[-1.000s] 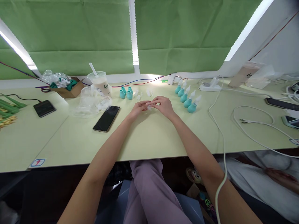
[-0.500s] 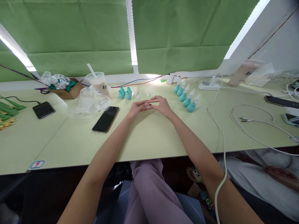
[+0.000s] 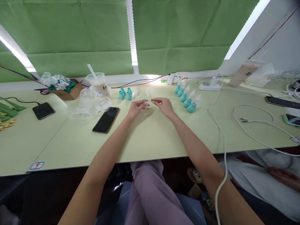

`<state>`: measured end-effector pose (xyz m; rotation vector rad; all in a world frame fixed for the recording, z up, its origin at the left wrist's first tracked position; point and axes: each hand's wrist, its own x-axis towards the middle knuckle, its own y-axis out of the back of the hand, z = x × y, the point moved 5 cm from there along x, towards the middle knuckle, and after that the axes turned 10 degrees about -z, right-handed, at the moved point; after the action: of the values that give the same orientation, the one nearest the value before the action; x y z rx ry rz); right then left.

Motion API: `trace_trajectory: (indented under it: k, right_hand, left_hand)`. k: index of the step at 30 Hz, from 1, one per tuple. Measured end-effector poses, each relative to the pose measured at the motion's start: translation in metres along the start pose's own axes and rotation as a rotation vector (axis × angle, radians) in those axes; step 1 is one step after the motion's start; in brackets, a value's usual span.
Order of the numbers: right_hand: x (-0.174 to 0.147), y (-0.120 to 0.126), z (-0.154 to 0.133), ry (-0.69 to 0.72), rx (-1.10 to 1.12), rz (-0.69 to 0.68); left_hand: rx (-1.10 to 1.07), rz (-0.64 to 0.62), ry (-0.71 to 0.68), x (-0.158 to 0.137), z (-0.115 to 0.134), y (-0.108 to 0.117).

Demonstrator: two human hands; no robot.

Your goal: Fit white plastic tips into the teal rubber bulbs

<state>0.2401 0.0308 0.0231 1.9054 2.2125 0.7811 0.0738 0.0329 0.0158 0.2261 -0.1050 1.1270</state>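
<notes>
My left hand [image 3: 136, 109] is closed on a small clear plastic nozzle piece [image 3: 146, 104], holding it between thumb and fingers just above the table. To its right is my right hand [image 3: 164, 107], with thumb and fingertips drawn together in a pinch and a small gap to the held piece. Anything in that pinch is too small to make out. Beyond my hands lie loose clear plastic pieces [image 3: 148, 92] and several turquoise rubber bulbs [image 3: 128, 95] without tips. On the right, several turquoise bulbs with clear tips [image 3: 191, 108] stand in a slanting row.
A black phone [image 3: 106, 120] lies left of my left forearm. Behind it are a crumpled plastic bag [image 3: 85, 104], a drink cup [image 3: 98, 84] and a cardboard box [image 3: 70, 92]. A white cable [image 3: 217, 123] runs from the power strip [image 3: 209, 86] over the table edge.
My hands were together at the clear piece. Now my right hand has come away slightly to the right, and my left hand has shifted a little left with the nozzle piece.
</notes>
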Motion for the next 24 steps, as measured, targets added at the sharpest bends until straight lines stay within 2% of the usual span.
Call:
trace_trajectory:
  k: [3,7,11,19,21,24]
  right_hand:
    - [0.0,0.019,0.01,-0.125,-0.238,0.05]
    - [0.001,0.024,0.03,-0.184,-0.334,-0.057]
    - [0.003,0.019,0.04,-0.161,-0.286,-0.108]
    - [0.002,0.019,0.032,-0.116,-0.287,-0.147]
    - [0.001,0.018,0.026,-0.106,-0.231,-0.12]
    - [-0.001,0.011,0.018,-0.099,-0.02,-0.121]
  left_hand:
    - [-0.007,-0.001,0.007,0.001,-0.002,0.002]
    - [-0.03,0.029,0.022,0.001,-0.006,0.005]
    - [-0.013,0.05,0.011,0.001,-0.006,0.006]
    - [0.105,-0.048,-0.047,0.004,-0.005,0.008]
    - [0.147,-0.057,-0.026,0.004,-0.008,0.006]
    - [0.207,-0.07,0.005,0.004,-0.012,0.003]
